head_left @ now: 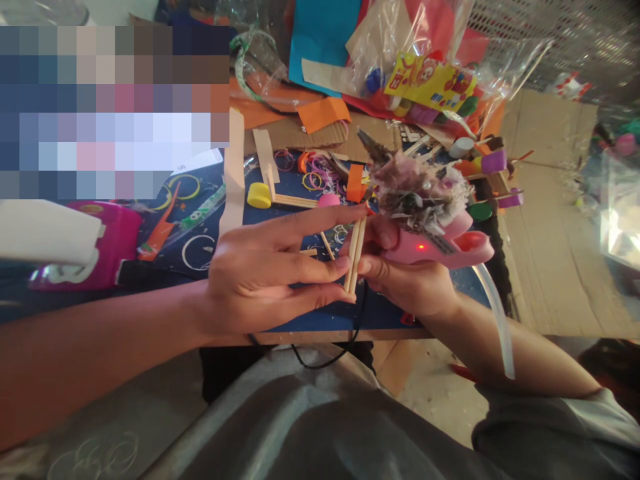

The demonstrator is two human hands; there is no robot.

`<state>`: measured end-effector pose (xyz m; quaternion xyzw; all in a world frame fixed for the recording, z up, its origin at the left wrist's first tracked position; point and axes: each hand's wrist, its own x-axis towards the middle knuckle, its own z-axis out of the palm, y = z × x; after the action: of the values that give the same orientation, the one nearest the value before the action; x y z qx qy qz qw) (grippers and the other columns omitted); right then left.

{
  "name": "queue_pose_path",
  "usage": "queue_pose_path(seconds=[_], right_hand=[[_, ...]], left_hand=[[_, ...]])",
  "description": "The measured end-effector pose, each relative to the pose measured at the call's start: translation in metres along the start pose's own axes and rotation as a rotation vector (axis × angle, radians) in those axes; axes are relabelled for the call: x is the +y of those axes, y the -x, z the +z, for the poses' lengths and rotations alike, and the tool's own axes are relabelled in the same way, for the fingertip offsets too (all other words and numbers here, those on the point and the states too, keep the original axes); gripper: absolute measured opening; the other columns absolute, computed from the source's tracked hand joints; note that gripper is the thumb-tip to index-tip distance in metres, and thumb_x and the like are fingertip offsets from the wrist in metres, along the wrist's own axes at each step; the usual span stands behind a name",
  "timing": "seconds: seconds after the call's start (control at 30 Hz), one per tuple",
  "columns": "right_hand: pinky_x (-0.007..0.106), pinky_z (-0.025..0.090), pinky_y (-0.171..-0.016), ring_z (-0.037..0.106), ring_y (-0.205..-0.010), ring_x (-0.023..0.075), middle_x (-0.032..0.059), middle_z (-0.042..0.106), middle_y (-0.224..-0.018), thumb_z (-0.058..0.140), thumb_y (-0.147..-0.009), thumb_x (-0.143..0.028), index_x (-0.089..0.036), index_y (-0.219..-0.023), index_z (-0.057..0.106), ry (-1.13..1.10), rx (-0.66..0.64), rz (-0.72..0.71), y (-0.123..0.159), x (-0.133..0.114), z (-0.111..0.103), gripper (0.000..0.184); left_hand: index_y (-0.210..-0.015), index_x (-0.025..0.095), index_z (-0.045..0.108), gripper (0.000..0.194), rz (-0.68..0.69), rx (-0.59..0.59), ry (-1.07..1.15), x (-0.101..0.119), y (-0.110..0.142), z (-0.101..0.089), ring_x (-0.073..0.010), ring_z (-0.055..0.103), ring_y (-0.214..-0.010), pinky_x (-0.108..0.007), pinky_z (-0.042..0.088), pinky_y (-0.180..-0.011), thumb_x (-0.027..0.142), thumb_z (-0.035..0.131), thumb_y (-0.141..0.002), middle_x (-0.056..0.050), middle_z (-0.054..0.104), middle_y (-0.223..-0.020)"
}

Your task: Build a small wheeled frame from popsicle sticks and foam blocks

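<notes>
My left hand (270, 267) reaches in from the left, its fingers stretched out and their tips pressed on a pair of thin wooden sticks (355, 257). My right hand (405, 277) is wrapped round a pink glue gun (440, 243) with a red light on and a clear glue stick trailing behind. The sticks stand tilted between both hands, and the right thumb also touches them. A fuzzy bundle of shredded paper and dried bits (417, 190) sits on top of the gun, right at the sticks' upper end.
The blue table (310, 320) is littered with rubber bands, wooden strips (234, 170), a yellow cap (259, 195), orange paper scraps and plastic bags of craft parts (430, 83). A pink-and-white device (75, 247) lies at the left. A black cord hangs off the front edge.
</notes>
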<state>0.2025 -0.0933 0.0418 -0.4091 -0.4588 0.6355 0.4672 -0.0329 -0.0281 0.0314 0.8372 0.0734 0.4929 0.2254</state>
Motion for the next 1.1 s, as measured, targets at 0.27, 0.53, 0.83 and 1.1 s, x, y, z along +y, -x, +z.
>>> queue_pose_path(seconds=[0.27, 0.53, 0.83, 1.1], right_hand=[[0.027, 0.050, -0.047, 0.051, -0.056, 0.0104, -0.0057, 0.070, -0.085, 0.112, -0.077, -0.054, -0.028, -0.083, 0.041, 0.038, 0.009, 0.045, 0.002, -0.007, 0.002, 0.076], [0.034, 0.063, -0.074, 0.061, -0.073, 0.0162, -0.0012, 0.074, -0.093, 0.104, -0.088, -0.058, -0.028, -0.089, 0.057, 0.108, -0.099, 0.006, 0.002, -0.005, -0.004, 0.055], [0.032, 0.057, -0.062, 0.062, -0.073, 0.0178, 0.0017, 0.076, -0.094, 0.104, -0.086, -0.061, -0.028, -0.088, 0.064, 0.115, -0.156, 0.072, -0.001, -0.012, 0.002, 0.052], [0.030, 0.058, -0.059, 0.062, -0.067, 0.0127, -0.0018, 0.080, -0.104, 0.113, -0.079, -0.043, -0.028, -0.089, 0.054, -0.009, -0.076, 0.014, 0.001, -0.005, -0.002, 0.061]], left_hand=[[-0.108, 0.024, 0.086, 0.022, -0.080, -0.032, 0.006, 0.004, 0.001, -0.004, -0.0296, 0.093, -0.113, -0.036, 0.081, -0.094, 0.033, 0.102, -0.097, -0.016, 0.084, -0.151], [-0.108, 0.024, 0.083, 0.031, -0.072, 0.021, 0.008, 0.000, -0.001, 0.000, -0.0308, 0.091, -0.121, -0.023, 0.071, -0.060, 0.037, 0.105, -0.091, -0.016, 0.087, -0.144], [-0.101, 0.025, 0.079, 0.031, -0.066, -0.009, 0.000, -0.001, -0.003, -0.001, -0.0191, 0.089, -0.087, -0.022, 0.067, -0.054, 0.040, 0.103, -0.090, -0.015, 0.088, -0.143], [-0.090, 0.024, 0.072, 0.036, -0.133, 0.135, 0.067, -0.005, 0.002, 0.012, -0.0035, 0.056, -0.056, -0.026, 0.059, -0.050, 0.046, 0.101, -0.090, -0.007, 0.083, -0.140]])
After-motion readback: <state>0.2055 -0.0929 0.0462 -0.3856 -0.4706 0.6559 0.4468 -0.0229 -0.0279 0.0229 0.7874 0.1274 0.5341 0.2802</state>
